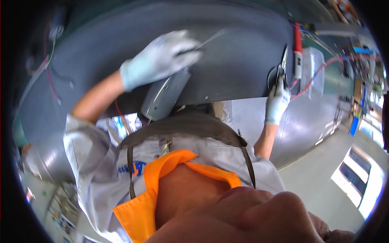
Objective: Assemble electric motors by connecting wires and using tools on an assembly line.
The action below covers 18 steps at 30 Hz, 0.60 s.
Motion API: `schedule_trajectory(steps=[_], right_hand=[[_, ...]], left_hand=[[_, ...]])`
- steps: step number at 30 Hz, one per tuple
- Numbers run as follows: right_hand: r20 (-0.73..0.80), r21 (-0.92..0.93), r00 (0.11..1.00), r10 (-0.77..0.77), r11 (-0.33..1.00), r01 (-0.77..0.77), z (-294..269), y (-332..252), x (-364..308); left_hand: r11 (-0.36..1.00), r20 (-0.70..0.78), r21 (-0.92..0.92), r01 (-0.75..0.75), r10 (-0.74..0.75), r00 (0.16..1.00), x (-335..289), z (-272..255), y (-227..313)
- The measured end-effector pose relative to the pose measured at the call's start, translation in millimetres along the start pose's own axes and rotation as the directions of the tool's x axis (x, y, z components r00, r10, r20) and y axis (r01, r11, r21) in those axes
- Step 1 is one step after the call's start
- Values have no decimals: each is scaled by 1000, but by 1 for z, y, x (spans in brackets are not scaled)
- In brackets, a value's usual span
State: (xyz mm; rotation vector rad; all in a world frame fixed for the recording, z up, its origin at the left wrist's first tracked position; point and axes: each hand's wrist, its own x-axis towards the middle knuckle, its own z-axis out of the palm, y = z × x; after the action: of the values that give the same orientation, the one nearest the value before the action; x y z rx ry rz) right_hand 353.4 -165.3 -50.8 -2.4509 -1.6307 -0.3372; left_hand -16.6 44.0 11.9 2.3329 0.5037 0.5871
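My left hand point(162, 58), in a pale glove, is above the dark worktable, its fingers closed and somewhat blurred. A thin pale strip point(212, 39) sticks out from the fingertips toward the far side; its kind is too smeared to make out. Just below that hand a grey metal housing point(166, 95), rounded and long, lies tilted at the table's near edge. Over at the right, my gloved right hand point(278, 101) has its fingers on the dark handles of a pair of scissors point(284, 60), whose blades point away from me.
Beside the scissors lie a red-and-white pen-shaped tool point(298, 50) and a clear plastic box point(314, 73). A red cable point(320, 69) crosses the box. Loose wires point(50, 79) and another grey cylindrical part point(58, 28) are at the far left of the worktable point(243, 60).
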Motion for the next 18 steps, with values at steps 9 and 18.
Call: schedule_trajectory(steps=[9, 18], right_hand=[[213, 336, 967, -142, 940, 64, -39, -16, -14], [355, 824, 647, -675, 553, 125, -61, -115, 62]], left_hand=[[635, 49, -708, 308, -392, 919, -9, -13, -40], [277, 135, -906, 320, -527, 839, -6, -7, -44]])
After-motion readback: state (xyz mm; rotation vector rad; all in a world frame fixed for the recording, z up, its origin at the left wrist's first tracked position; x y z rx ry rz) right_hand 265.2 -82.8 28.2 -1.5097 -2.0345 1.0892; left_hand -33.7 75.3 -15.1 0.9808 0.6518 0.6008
